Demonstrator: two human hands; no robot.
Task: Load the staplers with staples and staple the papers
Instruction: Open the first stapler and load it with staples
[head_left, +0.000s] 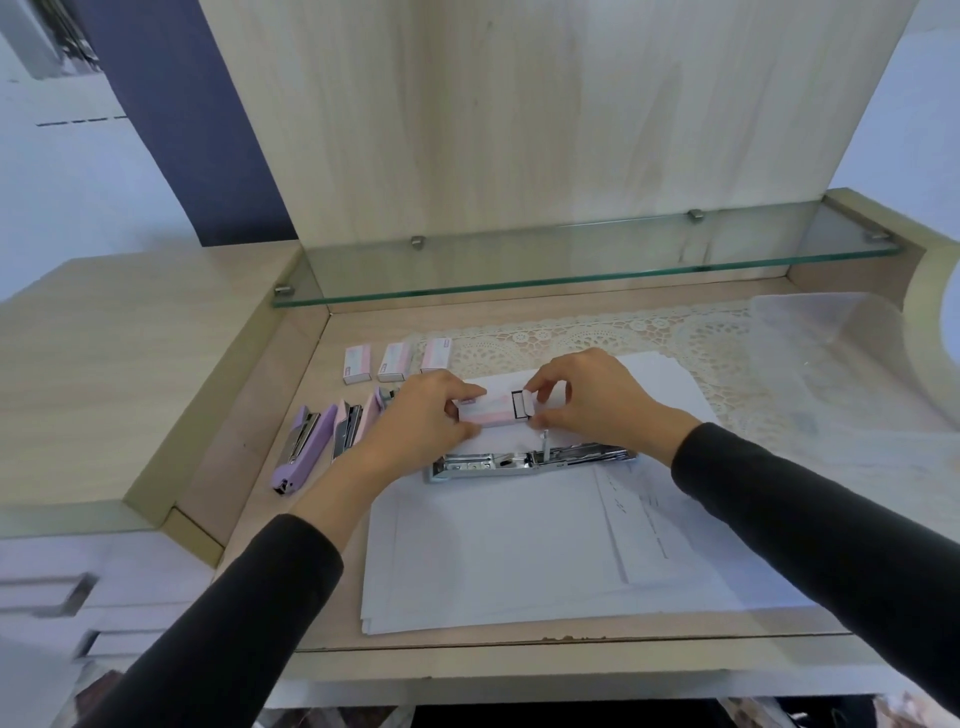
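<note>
A small pink-and-white staple box is held above the papers. My left hand grips its left end. My right hand pinches the opened flap at the box's right end, where a dark opening shows. Just below the box, an opened stapler lies flat on the stack of white papers, its metal magazine exposed. Three more staple boxes stand in a row at the back left. A purple stapler and two pink ones lie opened to the left of the papers.
A lace mat covers the back of the desk. A translucent plastic container stands at the right. A glass shelf runs overhead at the back. A raised wooden ledge borders the left side.
</note>
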